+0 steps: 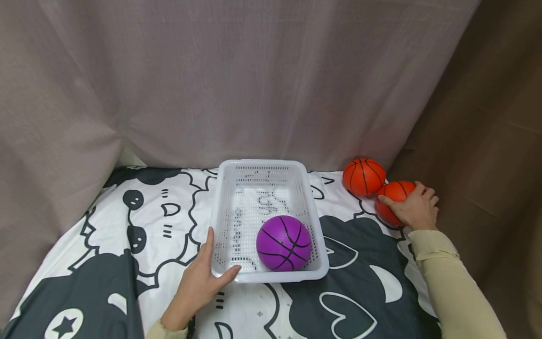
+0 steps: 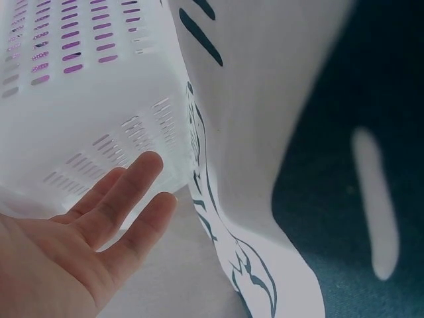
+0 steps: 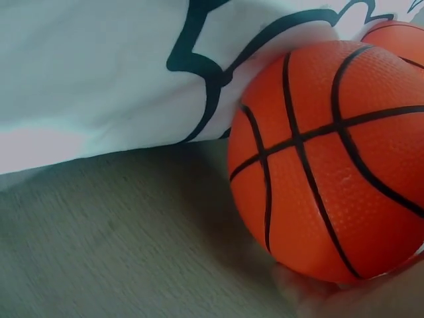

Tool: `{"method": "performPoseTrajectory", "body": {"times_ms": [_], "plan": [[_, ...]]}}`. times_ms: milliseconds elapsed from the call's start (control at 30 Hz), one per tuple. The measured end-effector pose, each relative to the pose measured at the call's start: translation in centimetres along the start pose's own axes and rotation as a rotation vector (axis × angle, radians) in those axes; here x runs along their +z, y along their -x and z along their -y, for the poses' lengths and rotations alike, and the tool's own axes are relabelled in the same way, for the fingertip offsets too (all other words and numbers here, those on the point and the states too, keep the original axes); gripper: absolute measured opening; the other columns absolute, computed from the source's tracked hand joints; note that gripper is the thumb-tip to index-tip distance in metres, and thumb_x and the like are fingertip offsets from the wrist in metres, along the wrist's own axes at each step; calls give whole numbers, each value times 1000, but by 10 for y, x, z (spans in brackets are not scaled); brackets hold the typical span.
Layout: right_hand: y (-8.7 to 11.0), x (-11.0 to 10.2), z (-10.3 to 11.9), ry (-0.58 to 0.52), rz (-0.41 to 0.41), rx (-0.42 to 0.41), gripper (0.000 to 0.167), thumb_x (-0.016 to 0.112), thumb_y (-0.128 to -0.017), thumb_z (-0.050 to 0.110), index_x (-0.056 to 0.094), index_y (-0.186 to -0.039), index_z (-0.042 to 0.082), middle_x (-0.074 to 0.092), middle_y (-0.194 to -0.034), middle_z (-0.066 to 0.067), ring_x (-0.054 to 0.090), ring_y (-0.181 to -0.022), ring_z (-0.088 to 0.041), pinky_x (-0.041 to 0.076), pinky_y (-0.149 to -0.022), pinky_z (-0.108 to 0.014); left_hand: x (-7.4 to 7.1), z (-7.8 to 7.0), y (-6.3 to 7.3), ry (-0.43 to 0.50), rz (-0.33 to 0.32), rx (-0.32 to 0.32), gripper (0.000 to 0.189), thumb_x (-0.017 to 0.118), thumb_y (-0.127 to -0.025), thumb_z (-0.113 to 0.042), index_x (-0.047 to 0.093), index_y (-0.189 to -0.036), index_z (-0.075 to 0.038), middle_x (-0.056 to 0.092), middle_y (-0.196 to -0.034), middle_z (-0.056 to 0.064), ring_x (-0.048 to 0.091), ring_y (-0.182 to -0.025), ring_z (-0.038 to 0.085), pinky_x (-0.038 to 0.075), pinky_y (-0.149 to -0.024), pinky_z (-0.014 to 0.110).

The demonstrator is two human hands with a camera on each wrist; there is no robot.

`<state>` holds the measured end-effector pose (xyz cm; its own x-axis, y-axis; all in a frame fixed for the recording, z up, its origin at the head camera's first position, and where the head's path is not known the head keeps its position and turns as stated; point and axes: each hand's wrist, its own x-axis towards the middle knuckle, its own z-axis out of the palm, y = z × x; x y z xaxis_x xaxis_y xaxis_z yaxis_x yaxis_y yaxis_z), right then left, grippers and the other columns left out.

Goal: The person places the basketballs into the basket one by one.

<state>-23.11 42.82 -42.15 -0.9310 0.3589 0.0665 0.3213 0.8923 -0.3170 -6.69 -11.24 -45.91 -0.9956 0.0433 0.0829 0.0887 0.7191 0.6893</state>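
Observation:
A white plastic basket (image 1: 258,202) with slotted walls stands on the patterned cloth. Inside it, at the front right, lies a purple toy basketball (image 1: 283,244). My left hand (image 1: 201,278) is at the basket's front left corner, its thumb at the front rim and a finger along the left side. In the left wrist view the other fingers (image 2: 122,199) extend loosely beside the slotted wall. On the right, my right hand (image 1: 419,207) grips an orange basketball (image 3: 331,159), thumb on one side and fingers over the other. A second orange basketball (image 1: 364,177) sits just behind it.
The black and white cartoon cloth (image 1: 169,226) covers the surface beneath. A grey-brown curtain (image 1: 254,84) hangs behind the basket, and a darker brown curtain (image 1: 495,165) hangs at the right, close to the right hand.

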Motion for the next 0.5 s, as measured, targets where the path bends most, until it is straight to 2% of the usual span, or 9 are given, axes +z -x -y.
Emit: {"method": "performPoseTrajectory", "body": {"times_ms": [233, 500], "plan": [[2, 2, 2, -9, -39, 21, 118, 62, -77, 69, 9, -147, -11, 18, -130, -47, 21, -117, -62, 26, -89, -73, 0, 0, -1, 0, -2, 2, 112, 64, -79, -70, 8, -158, -13, 40, -149, 18, 62, -99, 27, 51, -85, 48], [8, -4, 2, -9, -49, 35, 117, 62, -78, 69, 10, -146, -11, 18, -130, -47, 20, -117, -62, 24, -89, -72, 1, 0, -1, -1, 3, 4, 112, 64, -78, -70, 7, -158, -14, 44, -145, 16, 62, -97, 25, 51, -84, 47]]}}
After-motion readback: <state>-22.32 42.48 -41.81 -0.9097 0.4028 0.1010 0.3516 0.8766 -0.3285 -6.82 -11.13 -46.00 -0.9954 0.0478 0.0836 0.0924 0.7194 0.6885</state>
